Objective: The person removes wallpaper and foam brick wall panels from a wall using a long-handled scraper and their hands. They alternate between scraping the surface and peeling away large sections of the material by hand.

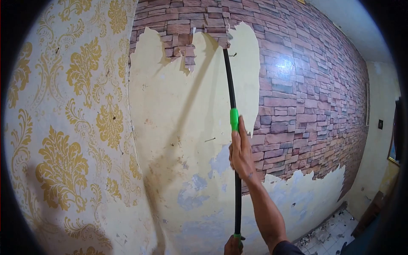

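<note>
A long black pole with green fittings stands nearly upright against the wall. My right hand is closed around it just below the upper green collar. Lower down, at the bottom edge of the view, my left hand grips the same pole by another green fitting. The pole's top end meets the torn edge of the brick-patterned wallpaper, and whatever is on its tip is hidden behind a loose flap. Bare cream wall shows below the tear, with ragged strips hanging from it.
Gold-patterned wallpaper covers the wall on the left. Nails stick out of the bare wall. Scraps and debris lie on the tiled floor at lower right, near a dark brown object. A small dark switch plate is on the right wall.
</note>
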`<state>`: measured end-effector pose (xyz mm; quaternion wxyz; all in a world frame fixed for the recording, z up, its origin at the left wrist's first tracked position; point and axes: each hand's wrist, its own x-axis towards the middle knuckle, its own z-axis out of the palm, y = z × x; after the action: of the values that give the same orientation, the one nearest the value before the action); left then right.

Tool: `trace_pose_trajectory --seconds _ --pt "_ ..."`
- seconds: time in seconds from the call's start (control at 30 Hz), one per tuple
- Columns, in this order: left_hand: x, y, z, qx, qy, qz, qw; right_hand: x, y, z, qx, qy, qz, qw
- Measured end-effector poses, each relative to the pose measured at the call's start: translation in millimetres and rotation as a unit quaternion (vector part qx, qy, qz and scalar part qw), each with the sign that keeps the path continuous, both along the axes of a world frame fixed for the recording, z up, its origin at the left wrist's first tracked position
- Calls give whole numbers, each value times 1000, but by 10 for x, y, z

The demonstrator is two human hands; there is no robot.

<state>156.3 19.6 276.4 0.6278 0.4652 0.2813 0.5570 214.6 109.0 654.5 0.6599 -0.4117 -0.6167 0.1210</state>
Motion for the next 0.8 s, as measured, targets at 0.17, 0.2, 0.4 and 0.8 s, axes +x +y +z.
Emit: trace_pose_trajectory --seconds 0.17,0.2,0.4,0.8 --pt "-61 475 1869 188 60 16 980 113 614 1681 148 -65 -63 985" --pt "2 642 2209 180 40 -7 983 139 794 2090 178 -53 -59 981" --pt "6 465 2919 205 -6 -124 971 189 644 2418 164 -41 5 986" --pt "-51 39 1122 84 -70 52 993 -65 -310 -445 -16 12 103 995"
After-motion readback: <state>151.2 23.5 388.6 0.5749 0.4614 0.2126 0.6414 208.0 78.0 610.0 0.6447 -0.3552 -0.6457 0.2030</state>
